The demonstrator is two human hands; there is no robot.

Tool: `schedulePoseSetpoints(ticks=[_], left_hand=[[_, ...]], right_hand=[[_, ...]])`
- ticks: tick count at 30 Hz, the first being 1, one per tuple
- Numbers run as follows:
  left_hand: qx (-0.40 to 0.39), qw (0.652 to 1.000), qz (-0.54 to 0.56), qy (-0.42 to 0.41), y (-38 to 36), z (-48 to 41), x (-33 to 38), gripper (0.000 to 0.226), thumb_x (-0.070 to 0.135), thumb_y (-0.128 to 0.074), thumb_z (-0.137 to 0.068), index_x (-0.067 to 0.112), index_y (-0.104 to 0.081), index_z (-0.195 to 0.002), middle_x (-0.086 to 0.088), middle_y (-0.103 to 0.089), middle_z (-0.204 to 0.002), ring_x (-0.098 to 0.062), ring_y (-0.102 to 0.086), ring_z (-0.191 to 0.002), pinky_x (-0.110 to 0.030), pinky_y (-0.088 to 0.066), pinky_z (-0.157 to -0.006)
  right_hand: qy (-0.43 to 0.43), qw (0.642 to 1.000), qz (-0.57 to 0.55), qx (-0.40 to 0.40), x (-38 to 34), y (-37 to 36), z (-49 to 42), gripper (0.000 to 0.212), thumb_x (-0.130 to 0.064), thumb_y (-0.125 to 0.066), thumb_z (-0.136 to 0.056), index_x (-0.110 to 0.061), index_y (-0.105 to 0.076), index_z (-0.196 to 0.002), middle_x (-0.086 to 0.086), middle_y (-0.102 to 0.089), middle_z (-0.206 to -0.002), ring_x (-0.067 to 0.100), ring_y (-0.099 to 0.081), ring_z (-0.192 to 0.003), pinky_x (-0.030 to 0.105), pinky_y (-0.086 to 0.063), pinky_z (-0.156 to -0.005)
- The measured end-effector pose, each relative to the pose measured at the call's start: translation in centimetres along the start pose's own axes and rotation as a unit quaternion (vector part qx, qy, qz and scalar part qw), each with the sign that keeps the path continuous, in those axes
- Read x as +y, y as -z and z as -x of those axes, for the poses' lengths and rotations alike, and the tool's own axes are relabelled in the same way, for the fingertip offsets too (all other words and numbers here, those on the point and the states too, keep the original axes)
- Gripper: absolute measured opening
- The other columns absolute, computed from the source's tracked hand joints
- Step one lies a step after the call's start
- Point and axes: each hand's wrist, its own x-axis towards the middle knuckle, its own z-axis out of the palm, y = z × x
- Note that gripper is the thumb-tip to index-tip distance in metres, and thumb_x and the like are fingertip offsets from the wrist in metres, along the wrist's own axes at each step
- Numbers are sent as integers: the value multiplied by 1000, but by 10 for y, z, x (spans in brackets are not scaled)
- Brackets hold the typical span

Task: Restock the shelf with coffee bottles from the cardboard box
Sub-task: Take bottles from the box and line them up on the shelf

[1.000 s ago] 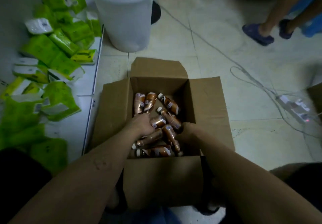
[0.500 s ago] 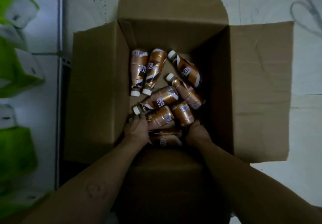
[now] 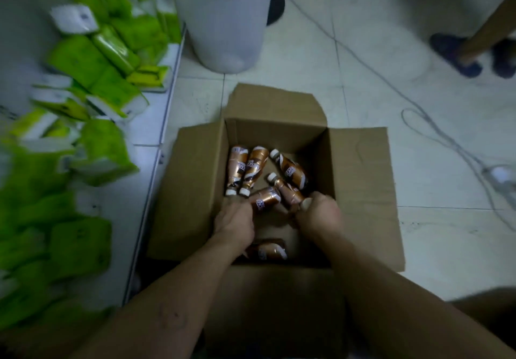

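Where both hands lay low in the pile half a second ago, the left hand (image 3: 234,223) now curls round a copper-brown plastic coffee bottle (image 3: 264,200), the right hand (image 3: 319,216) round a second such bottle (image 3: 290,193), both inside the open brown cardboard box (image 3: 192,191), bare cardboard showing beneath.

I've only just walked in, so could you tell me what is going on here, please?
A person has both hands in the open cardboard box on the floor. The left hand grips one coffee bottle and the right hand grips a second bottle. Other bottles lie loose in the box. The shelf at the left holds green packs; no coffee bottles show there.
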Motion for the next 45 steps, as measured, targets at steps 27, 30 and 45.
schedulePoseSetpoints(ticks=[27, 30, 45], left_hand=[[474, 820, 289, -137, 373, 323, -36, 44, 21, -91, -57, 22, -68, -94, 6, -67, -80, -8, -60, -69, -14, -41, -57], [482, 828, 264, -116, 397, 361, -62, 44, 20, -91, -58, 23, -68, -96, 8, -66, -77, -1, -57, -64, -15, -39, -52], [585, 777, 173, 157, 402, 537, -250, 48, 34, -89, -62, 32, -64, -103, 9, -64, -92, -9, -61, -82, -25, -51, -65]], right_hand=[[534, 790, -272, 133, -215, 269, 316, 46, -15, -83, -72, -23, -65, -113, -11, -68, -94, -3, -61, -82, 22, -52, -70], [575, 766, -265, 115, -253, 267, 343, 51, -19, -86, -67, -24, -67, -113, -7, -73, -95, 5, -67, -85, 31, -56, -76], [700, 658, -226, -161, -415, 127, 527, 51, -16, -86, -68, -27, -64, -113, -5, -76, -91, 12, -72, -85, 34, -57, -79]])
